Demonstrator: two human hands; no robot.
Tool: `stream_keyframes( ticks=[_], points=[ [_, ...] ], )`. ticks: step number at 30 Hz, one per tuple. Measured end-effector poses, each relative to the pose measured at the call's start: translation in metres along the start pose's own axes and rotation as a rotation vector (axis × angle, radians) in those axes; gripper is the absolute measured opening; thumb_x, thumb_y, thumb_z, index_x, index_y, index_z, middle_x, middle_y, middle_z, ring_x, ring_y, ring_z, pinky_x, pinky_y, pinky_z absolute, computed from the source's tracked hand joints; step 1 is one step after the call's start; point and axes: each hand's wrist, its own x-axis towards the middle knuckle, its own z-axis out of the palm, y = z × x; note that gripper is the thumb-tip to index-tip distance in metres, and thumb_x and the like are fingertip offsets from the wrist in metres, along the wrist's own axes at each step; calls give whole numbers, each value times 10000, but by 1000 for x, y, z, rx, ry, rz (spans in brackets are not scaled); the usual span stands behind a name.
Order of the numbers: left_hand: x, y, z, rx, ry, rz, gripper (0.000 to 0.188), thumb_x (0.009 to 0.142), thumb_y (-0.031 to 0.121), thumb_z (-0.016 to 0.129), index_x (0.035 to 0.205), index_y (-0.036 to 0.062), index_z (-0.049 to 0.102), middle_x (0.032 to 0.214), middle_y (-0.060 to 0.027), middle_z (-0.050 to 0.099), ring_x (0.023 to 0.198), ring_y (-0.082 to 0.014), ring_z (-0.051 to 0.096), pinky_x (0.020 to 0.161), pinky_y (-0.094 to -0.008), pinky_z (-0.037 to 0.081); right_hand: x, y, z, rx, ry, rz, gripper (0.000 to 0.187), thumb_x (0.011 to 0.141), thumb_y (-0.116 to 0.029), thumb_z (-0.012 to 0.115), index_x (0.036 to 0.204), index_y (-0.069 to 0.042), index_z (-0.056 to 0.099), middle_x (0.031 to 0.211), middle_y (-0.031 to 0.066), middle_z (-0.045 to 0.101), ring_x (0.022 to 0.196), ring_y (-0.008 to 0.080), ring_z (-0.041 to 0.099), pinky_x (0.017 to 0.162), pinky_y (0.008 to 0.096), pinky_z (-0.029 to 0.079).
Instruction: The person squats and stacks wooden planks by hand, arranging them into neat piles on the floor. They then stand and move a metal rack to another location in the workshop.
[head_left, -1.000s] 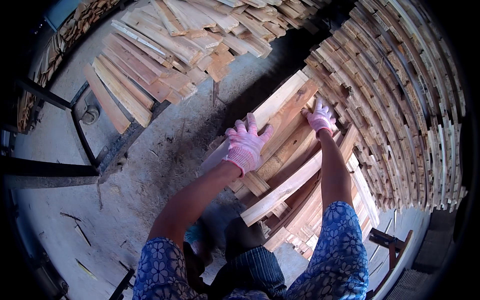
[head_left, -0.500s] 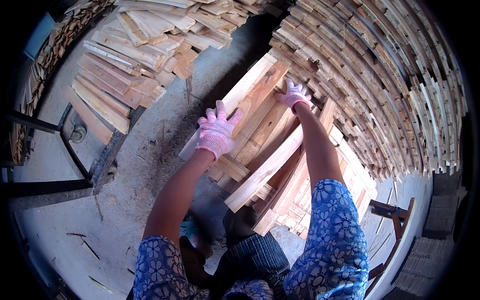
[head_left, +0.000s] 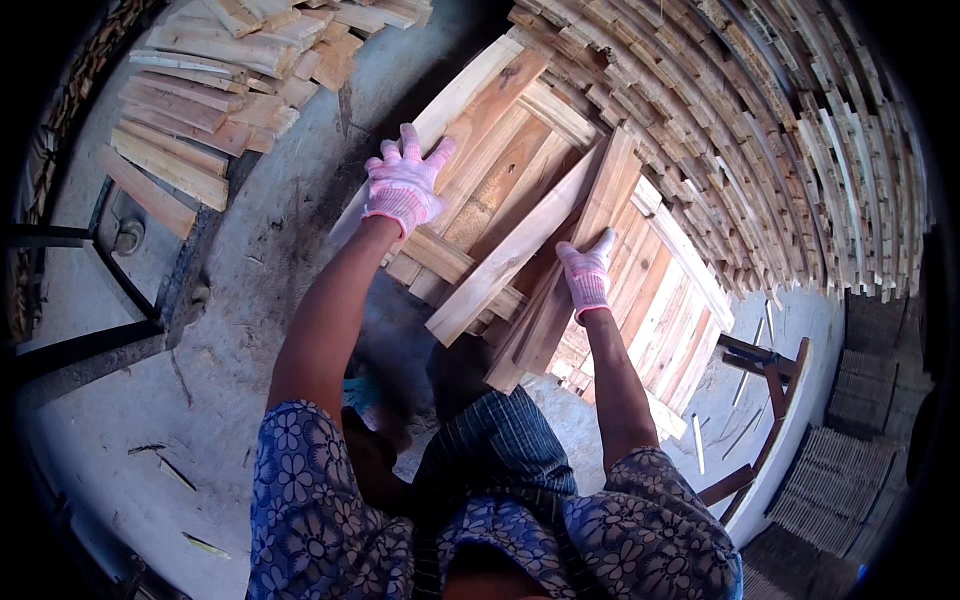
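The right hand (head_left: 588, 272) has moved nearer, onto a loose plank (head_left: 606, 198) midway across the stack (head_left: 668, 290); its grip is unclear. This leaves only the left hand (head_left: 405, 185), fingers spread, on the pale plank (head_left: 476, 84) at left.

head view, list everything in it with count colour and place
boards in the middle stack: many, pale to brown, centre
loose pale board: one, slanting across that stack
brown boards: at least two, under the right hand
tall board stack: one, tan, upper right
board pile: one, pale and pinkish, upper left
frame: one, black, left
stand: one, brown, right
floor: one, grey, beneath
trousers: one pair, dark striped, lower centre
sleeves: two, blue floral, bottom
left hand: one, pink-white glove, stack's left side
right hand: one, pink-white glove, on the brown boards
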Motion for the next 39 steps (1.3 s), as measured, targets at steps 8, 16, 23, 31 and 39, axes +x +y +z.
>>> stream_keyframes(
  ticks=[8, 16, 23, 31, 39],
  points=[
    [12, -14, 9, -99, 76, 82, 912, 817, 594, 673, 1575, 375, 217, 1637, -229, 115, 1431, -444, 278, 1052, -556, 361, -6, -68, 36, -65, 168, -52, 1121, 764, -375, 733, 1561, 38, 60, 1442, 306, 455, 1328, 380, 488, 1097, 369, 391],
    [31, -41, 26, -495, 90, -107, 731, 981, 583, 384, 1465, 40, 318, 1380, -282, 515, 1191, -424, 589, 1011, -493, 462, 7, -102, 63, -149, 54, 15, 1125, 756, -361, 724, 1564, 32, 47, 1430, 323, 476, 1315, 399, 511, 1096, 375, 397],
    [34, -49, 31, -487, 157, -93, 665, 970, 553, 437, 1391, 40, 394, 1320, -250, 566, 1132, -399, 628, 962, -505, 498, 5, -167, 116, 241, -61, -81, 1154, 747, -300, 774, 1568, 34, 36, 1426, 287, 488, 1284, 347, 531, 1081, 351, 396],
    [31, -50, 28, -522, 151, -100, 621, 954, 558, 466, 1324, 60, 420, 1313, -250, 566, 1148, -404, 620, 972, -501, 495, 17, -92, 62, 273, -110, 36, 1112, 757, -279, 813, 1572, 6, 112, 1453, 249, 459, 1247, 308, 528, 1050, 363, 420],
    [31, -54, 18, -540, 84, -151, 653, 947, 568, 468, 1370, 75, 408, 1317, -255, 566, 1153, -407, 619, 974, -508, 490, -4, -49, 94, -219, 62, -258, 977, 855, -422, 708, 1596, -138, 138, 1480, 327, 297, 1353, 482, 387, 1120, 455, 366]
  ],
)
